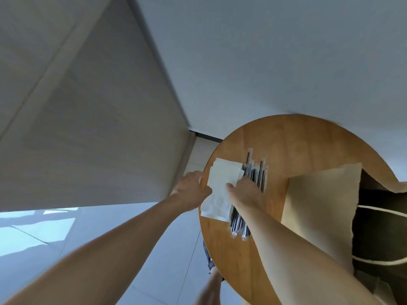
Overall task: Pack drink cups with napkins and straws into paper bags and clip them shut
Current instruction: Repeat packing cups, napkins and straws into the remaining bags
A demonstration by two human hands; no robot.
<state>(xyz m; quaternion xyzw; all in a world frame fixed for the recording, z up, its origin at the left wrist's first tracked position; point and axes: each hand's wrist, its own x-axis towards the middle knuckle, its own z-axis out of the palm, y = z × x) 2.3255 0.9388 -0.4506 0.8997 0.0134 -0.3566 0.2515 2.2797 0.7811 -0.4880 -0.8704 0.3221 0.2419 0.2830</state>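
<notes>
A stack of white napkins [220, 183] lies at the left edge of the round wooden table [297, 139]. Beside it, to the right, lie several wrapped dark straws [255, 170]. My left hand [190, 187] is at the table's rim and its thumb touches the napkins' left side. My right hand [244, 192] rests over the straws, thumb pressed on the napkins; its fingers are hidden behind the hand. An open brown paper bag [319, 203] with white cord handles stands at the right. No cup is visible.
The table stands close to a pale wall [264, 51] and a beige panel [88, 117] at the left. Light tiled floor [132, 227] lies below the table's left edge. My legs show under the table near the bottom.
</notes>
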